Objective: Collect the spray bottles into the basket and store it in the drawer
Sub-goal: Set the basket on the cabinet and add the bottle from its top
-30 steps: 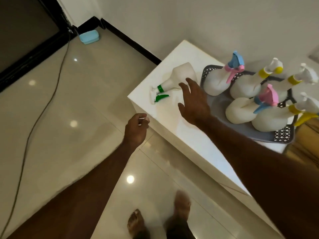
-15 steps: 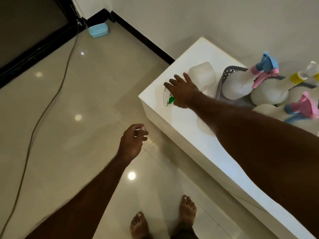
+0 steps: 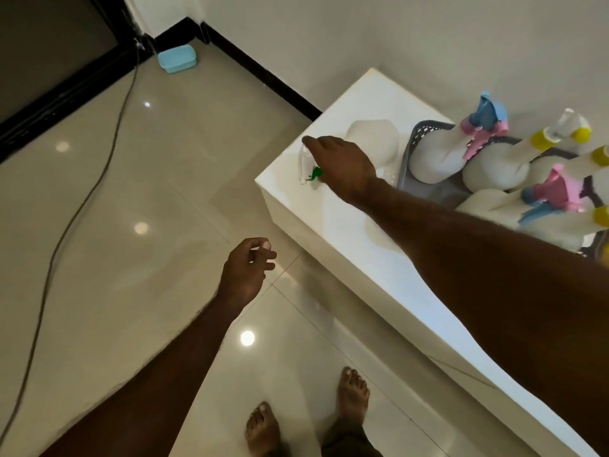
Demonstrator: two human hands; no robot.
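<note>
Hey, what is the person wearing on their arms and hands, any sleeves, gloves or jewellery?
Nothing shows on either arm. The left arm and right arm are bare from wrist to frame edge, with no sleeve in view. The left hand and right hand have no gloves, and no ring, watch or bracelet can be seen. The feet are bare too, with dark trouser hems just above them.

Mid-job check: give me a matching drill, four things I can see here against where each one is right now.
Things:
1. green-trigger bottle
2. basket
3. blue box
4. left hand

Places:
A. on the floor by the black skirting
B. above the floor, holding nothing
C. lying on the white cabinet under the right hand
D. on the cabinet, holding bottles

Pairs: 1-C, 2-D, 3-A, 4-B
</note>
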